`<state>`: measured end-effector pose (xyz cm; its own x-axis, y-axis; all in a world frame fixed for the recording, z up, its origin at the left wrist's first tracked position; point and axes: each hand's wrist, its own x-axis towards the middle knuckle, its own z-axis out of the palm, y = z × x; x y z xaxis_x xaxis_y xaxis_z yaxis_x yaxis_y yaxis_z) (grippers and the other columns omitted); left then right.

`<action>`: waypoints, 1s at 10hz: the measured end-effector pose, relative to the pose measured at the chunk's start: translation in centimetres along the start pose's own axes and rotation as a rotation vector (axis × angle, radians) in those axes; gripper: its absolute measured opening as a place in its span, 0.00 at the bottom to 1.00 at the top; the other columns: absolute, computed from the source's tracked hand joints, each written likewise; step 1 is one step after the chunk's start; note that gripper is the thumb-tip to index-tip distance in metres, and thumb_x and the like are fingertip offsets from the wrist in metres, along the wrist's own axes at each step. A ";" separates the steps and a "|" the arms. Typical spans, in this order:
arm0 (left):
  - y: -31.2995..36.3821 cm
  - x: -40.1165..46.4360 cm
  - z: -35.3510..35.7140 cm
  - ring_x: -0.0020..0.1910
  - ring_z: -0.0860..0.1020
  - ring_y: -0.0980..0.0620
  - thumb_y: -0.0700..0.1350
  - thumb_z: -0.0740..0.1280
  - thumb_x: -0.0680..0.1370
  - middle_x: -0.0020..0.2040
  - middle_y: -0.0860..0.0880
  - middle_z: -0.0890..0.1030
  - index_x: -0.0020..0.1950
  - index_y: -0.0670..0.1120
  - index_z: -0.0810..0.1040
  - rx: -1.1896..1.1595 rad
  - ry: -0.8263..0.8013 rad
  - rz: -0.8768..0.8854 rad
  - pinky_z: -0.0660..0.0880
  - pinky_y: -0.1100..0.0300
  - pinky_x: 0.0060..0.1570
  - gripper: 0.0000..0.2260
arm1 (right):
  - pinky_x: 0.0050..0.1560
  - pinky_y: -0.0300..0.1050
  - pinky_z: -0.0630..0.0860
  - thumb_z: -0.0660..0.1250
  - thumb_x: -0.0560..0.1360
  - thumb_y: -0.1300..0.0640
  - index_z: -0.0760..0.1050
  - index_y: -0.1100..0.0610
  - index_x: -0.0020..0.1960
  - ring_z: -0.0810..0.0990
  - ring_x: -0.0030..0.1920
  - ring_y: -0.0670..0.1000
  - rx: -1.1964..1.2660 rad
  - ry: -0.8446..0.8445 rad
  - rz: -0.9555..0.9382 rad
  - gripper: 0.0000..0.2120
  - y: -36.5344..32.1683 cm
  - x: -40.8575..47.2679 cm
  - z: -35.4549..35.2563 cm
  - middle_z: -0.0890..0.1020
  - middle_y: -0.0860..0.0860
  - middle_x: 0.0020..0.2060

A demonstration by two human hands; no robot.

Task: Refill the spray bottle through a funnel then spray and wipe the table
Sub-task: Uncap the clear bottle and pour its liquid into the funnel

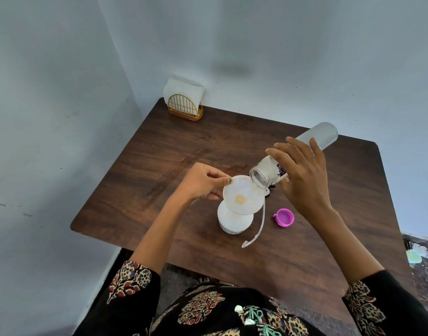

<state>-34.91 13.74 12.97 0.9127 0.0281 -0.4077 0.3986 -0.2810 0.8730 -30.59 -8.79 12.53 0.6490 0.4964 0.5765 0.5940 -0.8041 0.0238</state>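
A white spray bottle (234,220) stands on the brown table (140,170) with a translucent white funnel (243,194) in its neck. My left hand (203,181) pinches the funnel's left rim. My right hand (302,174) grips a clear water bottle (319,135), tilted down with its open mouth over the funnel's right rim. The sprayer's dip tube (257,229) curves across the table beside the spray bottle; its head is mostly hidden behind the funnel.
A pink cap (284,217) lies on the table right of the spray bottle. A gold napkin holder (185,107) with white tissues stands at the far left corner. Walls close in the table at the back and left.
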 end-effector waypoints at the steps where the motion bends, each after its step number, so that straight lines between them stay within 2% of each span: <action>1: -0.1 0.0 0.1 0.31 0.82 0.58 0.43 0.71 0.74 0.39 0.52 0.84 0.50 0.45 0.83 0.008 0.006 -0.002 0.75 0.68 0.28 0.06 | 0.66 0.65 0.64 0.73 0.60 0.72 0.70 0.52 0.60 0.75 0.63 0.60 -0.004 0.001 -0.001 0.33 0.0 -0.1 -0.1 0.80 0.54 0.56; 6: -0.4 -0.2 0.2 0.31 0.82 0.58 0.44 0.71 0.74 0.39 0.52 0.84 0.48 0.47 0.83 -0.002 0.025 0.015 0.77 0.67 0.29 0.04 | 0.66 0.65 0.63 0.74 0.59 0.72 0.70 0.53 0.60 0.75 0.62 0.60 -0.008 -0.004 0.006 0.34 -0.2 -0.5 -0.3 0.81 0.55 0.56; 8: -0.4 -0.1 0.3 0.31 0.82 0.58 0.44 0.71 0.74 0.39 0.53 0.84 0.49 0.47 0.83 0.018 0.040 0.018 0.76 0.68 0.28 0.06 | 0.66 0.65 0.63 0.74 0.59 0.72 0.71 0.53 0.60 0.75 0.63 0.61 0.002 -0.002 0.010 0.33 -0.3 -0.5 -0.4 0.81 0.55 0.56; 10: -0.5 0.0 0.4 0.29 0.81 0.59 0.44 0.71 0.74 0.38 0.54 0.83 0.47 0.48 0.83 0.029 0.047 0.040 0.75 0.69 0.27 0.03 | 0.67 0.64 0.63 0.75 0.59 0.71 0.72 0.53 0.59 0.75 0.63 0.60 0.021 -0.010 0.013 0.33 -0.4 -0.4 -0.3 0.80 0.54 0.56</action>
<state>-35.17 13.49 12.46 0.9312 0.0614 -0.3593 0.3599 -0.3107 0.8797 -31.26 -8.76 12.58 0.6617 0.4890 0.5684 0.5950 -0.8037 -0.0012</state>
